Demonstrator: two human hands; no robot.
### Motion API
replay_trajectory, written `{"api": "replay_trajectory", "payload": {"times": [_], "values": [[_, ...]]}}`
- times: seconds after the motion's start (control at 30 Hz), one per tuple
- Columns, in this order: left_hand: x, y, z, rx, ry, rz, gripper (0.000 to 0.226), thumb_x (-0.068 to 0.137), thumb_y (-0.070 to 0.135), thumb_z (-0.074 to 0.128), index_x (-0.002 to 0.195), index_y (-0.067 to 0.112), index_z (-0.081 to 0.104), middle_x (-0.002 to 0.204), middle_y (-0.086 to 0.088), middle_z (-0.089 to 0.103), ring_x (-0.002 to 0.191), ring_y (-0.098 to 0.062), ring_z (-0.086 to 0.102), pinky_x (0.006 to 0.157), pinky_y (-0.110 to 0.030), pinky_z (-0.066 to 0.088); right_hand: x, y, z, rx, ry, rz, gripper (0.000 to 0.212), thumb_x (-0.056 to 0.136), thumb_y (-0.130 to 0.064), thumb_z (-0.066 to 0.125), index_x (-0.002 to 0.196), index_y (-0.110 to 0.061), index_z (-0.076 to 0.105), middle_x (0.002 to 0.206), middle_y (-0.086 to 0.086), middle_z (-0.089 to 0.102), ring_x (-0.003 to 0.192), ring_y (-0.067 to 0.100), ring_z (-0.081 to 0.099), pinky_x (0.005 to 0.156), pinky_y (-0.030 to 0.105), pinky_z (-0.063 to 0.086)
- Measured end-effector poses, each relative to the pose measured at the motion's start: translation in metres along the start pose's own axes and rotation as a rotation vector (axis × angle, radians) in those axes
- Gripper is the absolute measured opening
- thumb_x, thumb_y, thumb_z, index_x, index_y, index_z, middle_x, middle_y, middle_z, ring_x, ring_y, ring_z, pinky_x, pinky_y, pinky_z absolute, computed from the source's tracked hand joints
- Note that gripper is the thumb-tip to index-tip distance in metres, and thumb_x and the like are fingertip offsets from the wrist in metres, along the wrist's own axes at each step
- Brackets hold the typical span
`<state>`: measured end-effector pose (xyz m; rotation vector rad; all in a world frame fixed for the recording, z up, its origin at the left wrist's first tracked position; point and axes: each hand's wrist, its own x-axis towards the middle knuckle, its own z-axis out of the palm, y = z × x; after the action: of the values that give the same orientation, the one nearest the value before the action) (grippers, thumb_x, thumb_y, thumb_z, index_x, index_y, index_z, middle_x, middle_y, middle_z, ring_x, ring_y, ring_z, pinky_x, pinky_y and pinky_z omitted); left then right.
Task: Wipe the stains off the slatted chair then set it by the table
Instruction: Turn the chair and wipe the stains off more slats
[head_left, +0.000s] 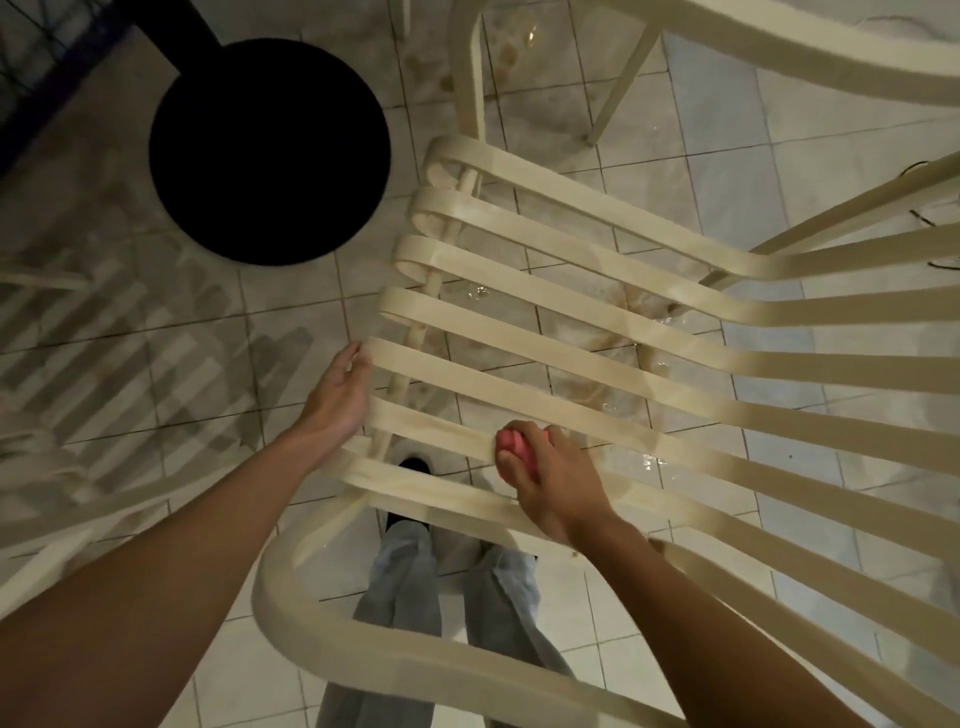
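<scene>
A cream slatted chair (597, 322) fills the middle and right of the view, its seat slats running diagonally below me. My left hand (337, 395) rests with straight fingers against the curled front ends of the slats. My right hand (545, 478) grips a pink sponge (511, 449) and presses it onto one of the nearer slats. Brownish stains show on the curled slat ends at the upper left of the seat.
A round black table base (270, 150) stands on the tiled floor at the upper left. The white tiles (597, 364) under the chair are wet with brown puddles. My legs in light jeans (415, 587) stand under the chair's armrest (322, 623).
</scene>
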<state>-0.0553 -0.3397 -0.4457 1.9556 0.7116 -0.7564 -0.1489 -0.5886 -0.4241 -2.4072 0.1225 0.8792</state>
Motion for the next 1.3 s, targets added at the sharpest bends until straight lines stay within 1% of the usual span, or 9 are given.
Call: {"api": "replay_trajectory", "payload": {"times": [0.1,0.2,0.33,0.57,0.73,0.83,0.9,1.07,1.3], "values": [[0.003,-0.004,-0.005,-0.032,-0.030,0.004,0.047,0.106,0.046,0.029,0.151,0.037,0.035,0.154,0.002,0.041,0.137,-0.016,0.041,0.107,-0.028,0.034,0.002,-0.002,0.000,-0.025,-0.009,0.030,0.027,0.103,-0.047,0.040,0.124,-0.033,0.046,0.115,0.001,0.057,0.098,0.020,0.051,0.093,0.043,0.046],[0.002,-0.008,-0.009,-0.039,-0.038,0.016,0.046,0.106,0.046,0.028,0.150,0.038,0.037,0.155,0.006,0.040,0.140,-0.015,0.038,0.112,-0.028,0.029,0.009,-0.016,0.005,-0.042,-0.012,0.051,0.026,0.102,-0.047,0.038,0.120,-0.029,0.047,0.113,0.004,0.058,0.095,0.024,0.053,0.089,0.044,0.047],[0.002,-0.010,-0.009,-0.054,-0.065,0.019,0.047,0.107,0.044,0.028,0.152,0.034,0.035,0.157,0.009,0.034,0.144,-0.014,0.032,0.110,-0.023,0.021,0.021,-0.045,0.007,-0.016,-0.045,0.020,0.028,0.102,-0.045,0.039,0.121,-0.025,0.048,0.114,0.006,0.058,0.097,0.028,0.055,0.089,0.043,0.046],[0.005,-0.006,-0.014,-0.074,-0.082,-0.023,0.053,0.103,0.059,0.020,0.149,0.039,0.039,0.151,-0.001,0.045,0.139,-0.020,0.041,0.117,-0.040,0.029,0.043,-0.096,0.016,0.016,-0.100,0.004,0.026,0.104,-0.042,0.037,0.117,-0.023,0.048,0.114,0.009,0.058,0.098,0.032,0.056,0.088,0.043,0.047],[0.004,-0.003,-0.018,-0.099,-0.106,-0.041,0.058,0.099,0.065,0.015,0.145,0.044,0.043,0.136,0.006,0.055,0.122,-0.019,0.053,0.110,-0.040,0.038,0.054,-0.123,0.023,0.032,-0.092,0.029,0.027,0.103,-0.043,0.033,0.114,-0.024,0.049,0.114,0.008,0.060,0.101,0.032,0.056,0.089,0.043,0.046],[0.003,-0.002,-0.021,-0.130,-0.129,-0.048,0.068,0.088,0.076,0.015,0.144,0.047,0.043,0.140,0.006,0.055,0.124,-0.019,0.054,0.111,-0.045,0.039,0.057,-0.135,0.027,0.034,-0.058,0.029,0.028,0.103,-0.043,0.034,0.115,-0.023,0.050,0.115,0.009,0.060,0.102,0.033,0.057,0.090,0.044,0.047],[0.002,-0.001,-0.023,-0.148,-0.140,-0.066,0.074,0.084,0.080,0.014,0.144,0.046,0.042,0.148,0.001,0.049,0.132,-0.020,0.049,0.114,-0.045,0.035,0.057,-0.136,0.031,0.049,-0.033,0.014,0.027,0.102,-0.042,0.038,0.116,-0.023,0.050,0.115,0.009,0.060,0.101,0.033,0.057,0.089,0.044,0.047],[0.002,0.000,-0.024,-0.243,-0.177,-0.069,0.058,0.104,0.056,0.013,0.150,0.032,0.040,0.153,-0.008,0.042,0.141,-0.018,0.038,0.119,-0.037,0.026,0.043,-0.110,0.030,0.056,-0.021,-0.124,0.036,0.101,-0.047,0.045,0.133,-0.032,0.043,0.123,0.004,0.056,0.104,0.024,0.054,0.092,0.042,0.046],[0.003,-0.004,-0.027,-0.271,-0.209,-0.060,0.063,0.101,0.062,0.010,0.151,0.035,0.037,0.156,-0.012,0.037,0.144,-0.018,0.034,0.121,-0.041,0.021,0.029,-0.088,0.026,-0.061,0.017,-0.024,0.033,0.102,-0.050,0.036,0.127,-0.030,0.042,0.117,0.003,0.054,0.103,0.026,0.052,0.092,0.043,0.043]]}}
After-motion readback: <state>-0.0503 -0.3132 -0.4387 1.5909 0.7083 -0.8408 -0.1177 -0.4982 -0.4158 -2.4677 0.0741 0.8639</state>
